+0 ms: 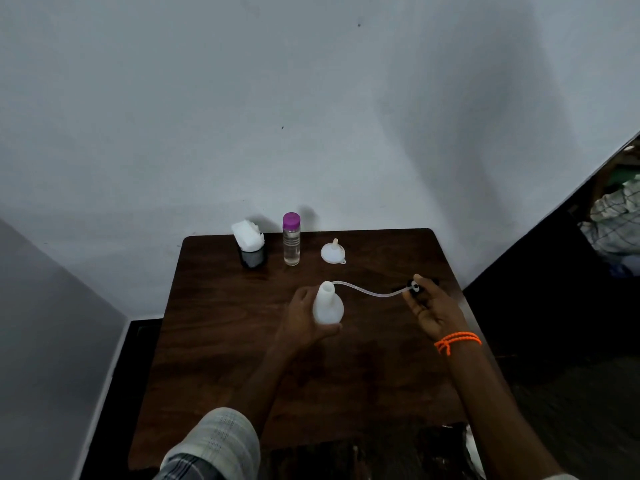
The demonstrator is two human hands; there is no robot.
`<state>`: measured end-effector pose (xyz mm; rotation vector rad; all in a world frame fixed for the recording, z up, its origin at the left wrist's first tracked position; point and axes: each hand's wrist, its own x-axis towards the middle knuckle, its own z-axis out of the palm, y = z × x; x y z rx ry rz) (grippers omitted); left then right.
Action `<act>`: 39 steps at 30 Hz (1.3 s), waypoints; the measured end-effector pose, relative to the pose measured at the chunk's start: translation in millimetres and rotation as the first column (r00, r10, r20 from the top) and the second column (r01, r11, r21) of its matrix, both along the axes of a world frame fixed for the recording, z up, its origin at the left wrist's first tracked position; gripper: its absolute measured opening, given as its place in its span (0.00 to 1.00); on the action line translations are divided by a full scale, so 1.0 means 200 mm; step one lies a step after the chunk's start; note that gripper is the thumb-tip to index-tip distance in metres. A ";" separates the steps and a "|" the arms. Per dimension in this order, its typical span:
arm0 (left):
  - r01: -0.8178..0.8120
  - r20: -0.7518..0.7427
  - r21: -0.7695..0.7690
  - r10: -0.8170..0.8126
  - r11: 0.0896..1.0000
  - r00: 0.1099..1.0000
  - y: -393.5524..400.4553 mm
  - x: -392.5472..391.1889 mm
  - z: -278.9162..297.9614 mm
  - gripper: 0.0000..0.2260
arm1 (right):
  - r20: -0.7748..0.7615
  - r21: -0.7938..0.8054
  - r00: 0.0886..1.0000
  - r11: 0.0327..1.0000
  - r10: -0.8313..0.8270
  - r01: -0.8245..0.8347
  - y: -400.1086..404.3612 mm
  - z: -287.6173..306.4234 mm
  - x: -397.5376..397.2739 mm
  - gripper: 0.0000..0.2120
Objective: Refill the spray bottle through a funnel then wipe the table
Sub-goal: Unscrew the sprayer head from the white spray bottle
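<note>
Sleeve (221, 441) — bottle label (291, 241) (unreadable)

Both arms reach forward — left hand (304, 320) gripping, right hand (434, 308) pinching.

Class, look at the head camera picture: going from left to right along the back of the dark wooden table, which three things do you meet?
Black holder stuffed with white tissues → clear bottle with a purple cap → white plastic funnel resting mouth-down, spout up.
</note>
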<state>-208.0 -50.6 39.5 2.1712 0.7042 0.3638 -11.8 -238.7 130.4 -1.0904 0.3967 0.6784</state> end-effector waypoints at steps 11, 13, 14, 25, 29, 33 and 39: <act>-0.014 -0.044 0.037 0.016 0.999 0.999 0.04 0.00 -0.07 0.41 | 0.075 -0.046 0.997 0.999 0.032 -0.028 -0.09 -0.01 0.12 0.04; -0.024 -0.052 0.045 0.027 0.999 0.998 0.05 0.00 -0.08 0.41 | 0.095 -0.048 0.995 0.999 0.027 -0.022 -0.10 -0.03 0.16 0.05; -0.037 -0.057 0.034 0.039 0.999 0.998 0.06 0.00 -0.09 0.41 | 0.103 -0.047 0.994 0.999 0.022 -0.018 -0.11 -0.04 0.18 0.05; -0.137 -0.144 -0.118 0.119 0.984 0.982 0.10 0.06 -0.28 0.38 | 0.269 -0.512 0.925 0.853 0.270 -0.100 0.07 -0.31 0.32 0.23; -0.045 -0.213 -0.118 0.018 0.992 0.977 0.11 0.10 -0.39 0.38 | 0.312 -0.903 0.645 0.428 0.698 -0.026 0.23 -0.44 0.30 0.31; 0.037 -0.303 -0.106 -0.068 0.994 0.950 0.15 0.14 -0.46 0.41 | 0.193 -0.958 0.492 0.272 0.849 -0.095 0.40 -0.56 0.24 0.31; 0.183 -0.395 -0.115 -0.214 0.976 0.893 0.18 0.16 -0.53 0.46 | 0.036 -0.982 0.405 0.107 0.913 -0.155 0.53 -0.76 0.21 0.31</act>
